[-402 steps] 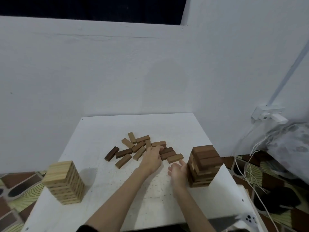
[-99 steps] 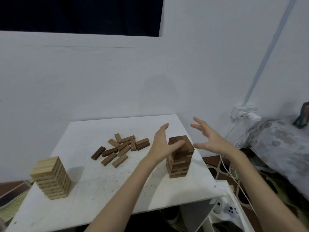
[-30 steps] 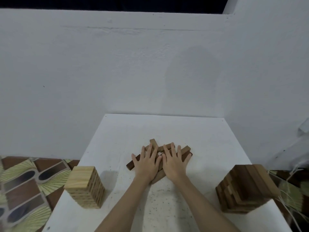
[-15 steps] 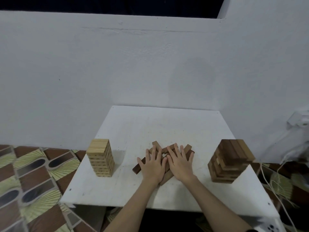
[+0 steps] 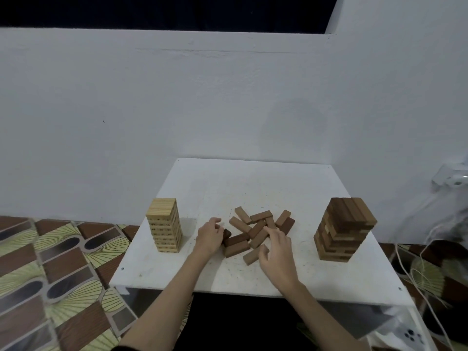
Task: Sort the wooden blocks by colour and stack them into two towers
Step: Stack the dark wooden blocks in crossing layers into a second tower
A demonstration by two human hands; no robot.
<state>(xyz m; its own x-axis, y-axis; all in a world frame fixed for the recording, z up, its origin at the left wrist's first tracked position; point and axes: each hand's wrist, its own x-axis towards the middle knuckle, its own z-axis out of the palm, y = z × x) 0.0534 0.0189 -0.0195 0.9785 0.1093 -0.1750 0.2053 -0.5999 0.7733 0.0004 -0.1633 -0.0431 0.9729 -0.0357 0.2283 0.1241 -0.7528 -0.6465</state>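
Half a second ago both palms lay flat, side by side, pressed on the heap of brown blocks; now they have lifted and parted, so the heap is uncovered and more spread out. The left hand (image 5: 209,236) sits at the heap's left edge, fingers loosely curled, its fingertips against the end of a dark brown block (image 5: 227,234); whether it actually grips that block cannot be told. The right hand (image 5: 276,252) hovers at the heap's near right side, fingers bent and narrow around the end of a mid-brown block (image 5: 252,255), though a firm hold is not clear.

The loose brown blocks (image 5: 258,228) are short rectangular bars with flat faces and squared ends, reddish to dark brown, lying crisscrossed at the middle of the table (image 5: 253,183). The table top is a white, matte square panel, scuffed and speckled near the centre.

At the table's left stands the pale tower (image 5: 166,225), upright and neat, light yellowish wood with visible grain on top. At the right stands the dark tower (image 5: 344,229), wider, its layers slightly offset and mixing dark and tan bars. Both towers stand well apart from the heap. The floor at left carries patterned tiles (image 5: 63,262) in brown and yellow-green.
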